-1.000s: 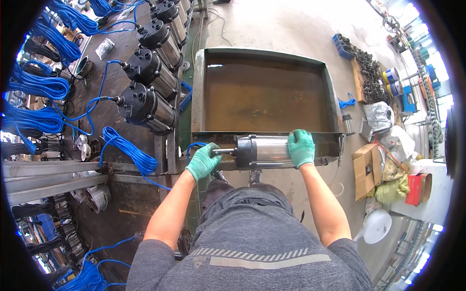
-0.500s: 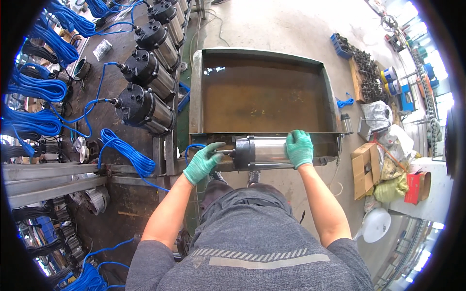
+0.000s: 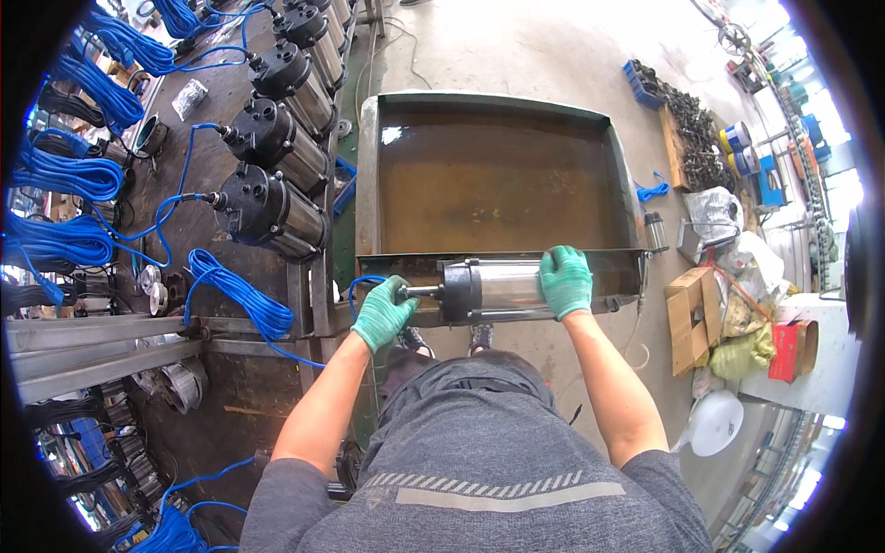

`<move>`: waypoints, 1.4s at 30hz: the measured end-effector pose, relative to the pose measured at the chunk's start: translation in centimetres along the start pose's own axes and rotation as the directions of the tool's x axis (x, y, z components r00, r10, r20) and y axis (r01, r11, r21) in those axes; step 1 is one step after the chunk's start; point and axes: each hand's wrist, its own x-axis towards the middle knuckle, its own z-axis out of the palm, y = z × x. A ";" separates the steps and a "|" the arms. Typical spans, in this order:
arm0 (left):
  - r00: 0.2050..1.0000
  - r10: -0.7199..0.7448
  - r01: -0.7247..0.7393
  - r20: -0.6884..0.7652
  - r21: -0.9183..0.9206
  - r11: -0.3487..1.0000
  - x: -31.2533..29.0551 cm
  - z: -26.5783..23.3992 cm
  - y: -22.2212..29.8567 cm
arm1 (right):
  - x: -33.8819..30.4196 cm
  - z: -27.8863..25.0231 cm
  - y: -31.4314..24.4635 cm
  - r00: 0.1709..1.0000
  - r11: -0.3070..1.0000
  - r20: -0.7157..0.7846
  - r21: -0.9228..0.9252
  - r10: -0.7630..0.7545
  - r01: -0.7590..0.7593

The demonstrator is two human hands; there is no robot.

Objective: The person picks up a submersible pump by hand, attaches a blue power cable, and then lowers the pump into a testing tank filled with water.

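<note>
A submersible pump [image 3: 507, 288] with a black cap and shiny steel body lies on its side along the near ledge of a metal tank [image 3: 369, 175]. My right hand [image 3: 565, 281], in a green glove, is wrapped over the right part of the steel body. A slim metal rod [image 3: 424, 291] sticks out of the cap towards the left. My left hand [image 3: 383, 313], also gloved in green, has its fingers closed around the rod's outer end. Just behind that hand a blue cable [image 3: 358, 284] curves in; where it ends is hidden.
Brownish water [image 3: 498, 184] fills the tank beyond the ledge. On the left, a dark workbench [image 3: 171, 207] carries a row of similar pumps [image 3: 272, 210] and coiled blue cables [image 3: 241, 297]. Cardboard boxes [image 3: 693, 318] and bags stand on the floor at right.
My left hand has slid a little left along the rod and its fingers have closed at the outer end, exposing more rod. My right hand stays on the pump.
</note>
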 end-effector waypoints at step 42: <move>0.995 0.063 -0.074 0.078 0.137 0.988 2.0 -1.6 -2.1 | 0.0 0.0 -0.2 0.999 0.999 -0.039 0.040 -0.017 0.019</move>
